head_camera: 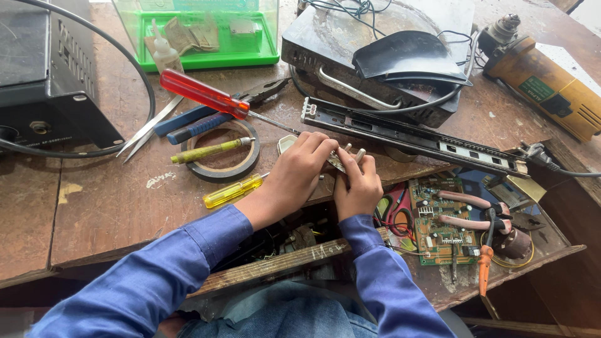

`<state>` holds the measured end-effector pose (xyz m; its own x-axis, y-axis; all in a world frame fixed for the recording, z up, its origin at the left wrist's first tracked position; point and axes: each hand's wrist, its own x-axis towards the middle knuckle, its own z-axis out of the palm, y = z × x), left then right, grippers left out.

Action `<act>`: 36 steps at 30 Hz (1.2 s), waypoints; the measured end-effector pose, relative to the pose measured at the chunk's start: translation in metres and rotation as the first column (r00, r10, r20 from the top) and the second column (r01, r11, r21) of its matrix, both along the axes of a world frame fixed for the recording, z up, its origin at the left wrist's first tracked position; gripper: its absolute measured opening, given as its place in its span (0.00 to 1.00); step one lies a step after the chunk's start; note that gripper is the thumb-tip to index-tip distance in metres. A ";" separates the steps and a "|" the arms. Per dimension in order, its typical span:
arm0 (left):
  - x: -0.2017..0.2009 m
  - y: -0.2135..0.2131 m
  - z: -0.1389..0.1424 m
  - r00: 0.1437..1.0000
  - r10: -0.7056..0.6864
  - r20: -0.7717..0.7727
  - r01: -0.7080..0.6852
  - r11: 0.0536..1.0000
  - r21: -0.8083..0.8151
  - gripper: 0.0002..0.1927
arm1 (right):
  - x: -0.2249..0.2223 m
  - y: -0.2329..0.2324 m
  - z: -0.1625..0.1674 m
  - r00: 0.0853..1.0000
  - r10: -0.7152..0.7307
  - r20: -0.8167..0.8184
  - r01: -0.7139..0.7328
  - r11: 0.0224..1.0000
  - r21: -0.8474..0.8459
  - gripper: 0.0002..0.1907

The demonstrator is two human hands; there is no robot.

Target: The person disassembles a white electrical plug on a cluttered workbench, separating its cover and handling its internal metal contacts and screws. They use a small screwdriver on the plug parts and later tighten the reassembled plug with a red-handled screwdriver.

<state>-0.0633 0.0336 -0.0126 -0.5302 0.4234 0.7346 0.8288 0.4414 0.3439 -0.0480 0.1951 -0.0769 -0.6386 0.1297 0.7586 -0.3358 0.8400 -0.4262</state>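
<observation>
My left hand (299,170) and my right hand (358,185) meet at the front edge of a worn wooden workbench (106,200). Together they pinch a small metal part (338,160) with pale prongs sticking up between the fingers; most of it is hidden. Both arms wear blue sleeves. Just beyond my fingers lies a long black metal drawer slide (413,134). A red-handled screwdriver (203,94) lies to the upper left, its shaft pointing toward my left hand.
Left of my hands: a yellow screwdriver (231,191), a tape roll (220,153) with a yellow-green tool, blue-handled pliers (194,122). An open drawer holds a green circuit board (441,222). An angle grinder (548,84), black appliance (375,56), black box (44,69), green tray (206,37).
</observation>
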 end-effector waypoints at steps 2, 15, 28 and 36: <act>0.000 0.000 0.000 1.000 -0.007 0.006 0.007 1.000 -0.012 0.23 | 0.001 0.000 -0.001 1.000 0.025 0.007 -0.025 0.998 -0.055 0.29; 0.001 -0.001 -0.001 1.000 -0.012 0.003 0.012 0.999 -0.031 0.23 | -0.001 0.000 -0.012 1.000 0.004 0.005 -0.003 0.994 -0.108 0.31; 0.003 -0.002 -0.003 0.998 0.003 0.062 0.000 0.999 -0.042 0.24 | 0.004 0.009 0.005 0.979 0.192 0.073 -0.185 0.978 -0.099 0.34; 0.003 0.000 -0.003 0.996 0.016 0.088 -0.014 1.000 -0.022 0.21 | 0.009 0.011 0.018 0.952 0.289 0.099 -0.276 0.952 -0.133 0.27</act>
